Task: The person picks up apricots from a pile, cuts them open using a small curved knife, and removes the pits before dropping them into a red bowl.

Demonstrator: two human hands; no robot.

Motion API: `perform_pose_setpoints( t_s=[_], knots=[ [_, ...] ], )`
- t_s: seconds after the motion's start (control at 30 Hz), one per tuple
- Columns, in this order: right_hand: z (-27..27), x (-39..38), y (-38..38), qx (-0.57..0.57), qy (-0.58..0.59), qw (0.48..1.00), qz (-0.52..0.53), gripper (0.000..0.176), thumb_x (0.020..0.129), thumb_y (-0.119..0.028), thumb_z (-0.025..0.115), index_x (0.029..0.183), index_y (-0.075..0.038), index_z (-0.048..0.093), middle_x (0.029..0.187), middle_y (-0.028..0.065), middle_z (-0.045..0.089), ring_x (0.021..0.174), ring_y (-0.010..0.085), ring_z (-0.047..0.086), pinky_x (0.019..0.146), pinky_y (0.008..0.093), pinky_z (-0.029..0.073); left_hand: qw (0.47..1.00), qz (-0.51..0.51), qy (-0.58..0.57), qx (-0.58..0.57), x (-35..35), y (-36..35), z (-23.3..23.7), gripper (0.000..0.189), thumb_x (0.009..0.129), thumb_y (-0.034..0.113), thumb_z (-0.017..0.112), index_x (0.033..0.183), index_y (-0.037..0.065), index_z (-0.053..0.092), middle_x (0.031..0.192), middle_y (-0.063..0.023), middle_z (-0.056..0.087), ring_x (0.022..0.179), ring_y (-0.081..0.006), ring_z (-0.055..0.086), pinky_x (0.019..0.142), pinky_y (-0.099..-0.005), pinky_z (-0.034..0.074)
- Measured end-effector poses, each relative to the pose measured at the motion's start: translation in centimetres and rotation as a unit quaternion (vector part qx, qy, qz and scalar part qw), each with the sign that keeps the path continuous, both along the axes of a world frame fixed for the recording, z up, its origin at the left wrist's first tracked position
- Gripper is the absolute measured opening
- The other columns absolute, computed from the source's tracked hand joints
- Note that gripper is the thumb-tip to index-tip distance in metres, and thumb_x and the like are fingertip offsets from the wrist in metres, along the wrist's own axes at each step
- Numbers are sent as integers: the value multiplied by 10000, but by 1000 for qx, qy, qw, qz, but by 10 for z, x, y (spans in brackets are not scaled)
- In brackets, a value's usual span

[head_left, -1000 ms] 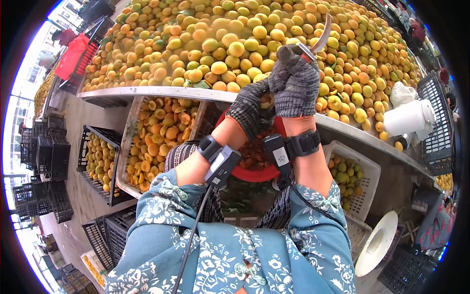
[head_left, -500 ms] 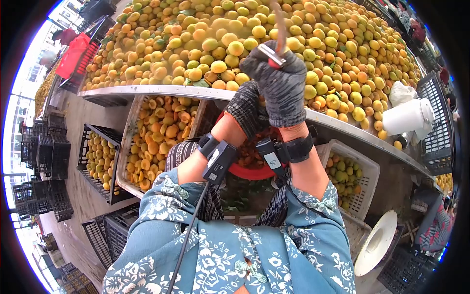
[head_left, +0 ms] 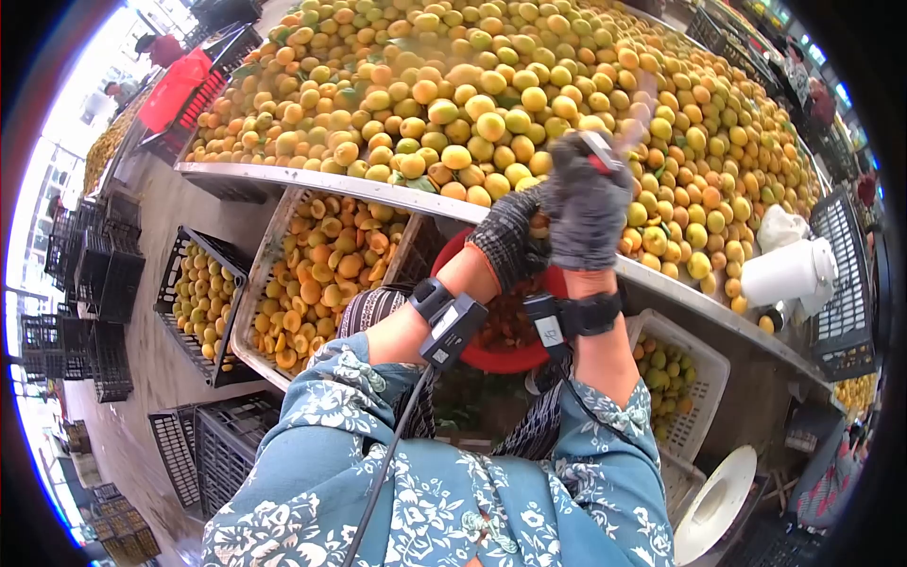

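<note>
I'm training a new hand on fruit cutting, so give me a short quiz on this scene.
1. True or false: the left hand and the right hand both wear knitted gloves.
2. What sits just below the hands? A) a red basin B) a blue bucket C) a wooden box
3. Which hand holds the knife, and what does the other hand grip?

Key: 1 true. 2 A. 3 The right hand holds the knife; the left hand grips a fruit.
</note>
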State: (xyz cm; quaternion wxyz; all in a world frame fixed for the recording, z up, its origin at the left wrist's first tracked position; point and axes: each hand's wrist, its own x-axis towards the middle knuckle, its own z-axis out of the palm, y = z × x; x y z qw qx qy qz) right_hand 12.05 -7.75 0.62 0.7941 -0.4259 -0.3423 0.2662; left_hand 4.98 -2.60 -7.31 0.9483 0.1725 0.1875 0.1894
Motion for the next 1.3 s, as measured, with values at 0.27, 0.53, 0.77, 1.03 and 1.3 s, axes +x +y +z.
perform_pose_setpoints(
  t_s=[0.27,0.53,0.77,1.03,1.3],
  knots=[
    [-10,62,-12,129,253,952,112,197,880,-257,654,785,-103,577,532,-61,333,430,82,301,409,252,273,997,-18,-14,69,-14,-1,16,310,948,329,535,1101,65,590,839,-98,659,682,-205,659,475,-287,510],
    [0,92,-36,79,237,966,-64,227,857,-201,684,742,-124,505,525,-74,316,415,64,268,398,233,236,981,-22,124,145,-6,4,44,280,938,248,533,1138,67,609,933,-86,654,833,-181,643,687,-287,535],
    [-11,124,-57,50,197,971,-124,182,876,-211,666,770,-114,554,529,-73,304,428,66,262,422,239,235,879,-56,162,445,52,-5,15,237,883,251,611,1019,58,628,776,-70,629,613,-187,616,483,-321,501],
    [-15,135,-63,35,223,965,-131,168,898,-217,634,816,-80,581,526,-70,301,428,69,252,415,238,224,714,275,194,614,63,45,-6,162,768,136,660,927,106,670,866,-126,687,814,-294,658,757,-367,511],
    [-16,122,-62,-16,240,962,-128,182,889,-214,648,776,-98,564,528,-73,326,420,63,281,403,232,222,668,325,408,531,-51,166,2,196,768,194,679,919,71,702,865,-122,699,810,-249,667,758,-331,510]
  ],
)
